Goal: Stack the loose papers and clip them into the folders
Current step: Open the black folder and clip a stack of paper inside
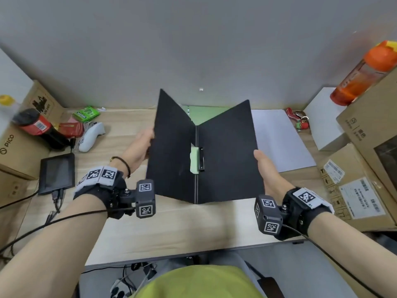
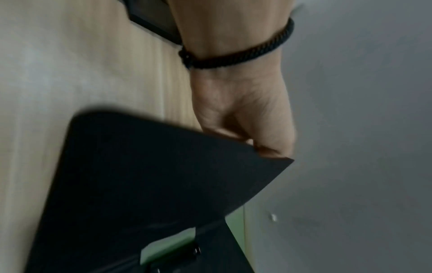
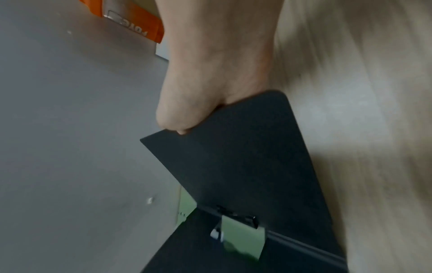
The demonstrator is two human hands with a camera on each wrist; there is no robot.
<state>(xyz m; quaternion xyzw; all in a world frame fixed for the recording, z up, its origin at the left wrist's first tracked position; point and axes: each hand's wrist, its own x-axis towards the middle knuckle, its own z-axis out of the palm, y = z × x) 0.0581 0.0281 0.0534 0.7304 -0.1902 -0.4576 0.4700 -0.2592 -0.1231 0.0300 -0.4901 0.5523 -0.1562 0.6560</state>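
A black folder (image 1: 223,160) is held half open above the wooden desk (image 1: 171,222), its covers spread in a V. A black clip (image 1: 201,159) with a pale green label sits at its spine. My left hand (image 1: 142,147) grips the left cover's outer edge; the left wrist view shows that hand (image 2: 252,129) pinching the folder (image 2: 151,184). My right hand (image 1: 265,166) grips the right cover's edge, and in the right wrist view this hand (image 3: 187,110) pinches the cover (image 3: 245,157). A white sheet of paper (image 1: 277,138) lies on the desk at the right. A green folder (image 1: 204,114) lies behind.
Cardboard boxes (image 1: 365,168) with an orange bottle (image 1: 363,74) stand at the right. At the left are a PICO box (image 1: 17,151), a red-labelled can (image 1: 36,127), a white controller (image 1: 91,136) and a small black screen (image 1: 57,173). A red keyring (image 1: 297,119) lies at the back right.
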